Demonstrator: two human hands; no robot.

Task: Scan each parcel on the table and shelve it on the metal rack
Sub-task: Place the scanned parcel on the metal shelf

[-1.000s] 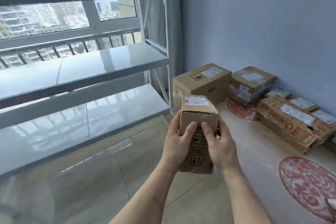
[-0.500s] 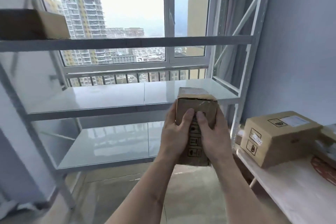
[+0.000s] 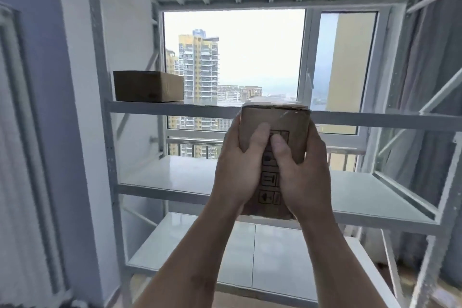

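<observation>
- Cardboard, plain brown: a closed box (image 3: 148, 86) sits at the left end of the rack's upper shelf (image 3: 200, 109), close to the front edge and just beside the left upright. Its flaps are down, so what is inside cannot be seen.
- Grey-white metal makes up the rack (image 3: 110, 157), which stands in front of a window (image 3: 235, 57). Four shelves show: the top one seen from beneath, the upper one with the box, a middle one and a lower one.
- Left hand (image 3: 237, 170) grips the left side of a parcel (image 3: 275, 132), fingers wrapped round the far side out of sight and the thumb pressed flat on the near face.
- That parcel is a small brown cardboard carton, sealed, held upright in the air in front of the rack, touching no shelf. Its top edge is level with the front edge of the upper shelf, its bottom near the front edge of the middle shelf (image 3: 362, 195). A column of black handling symbols runs down the near face between the two thumbs. Its contents are hidden.
- Right hand (image 3: 303, 175) clamps the right side of the parcel the same way, thumb on the near face just beside the left thumb.
</observation>
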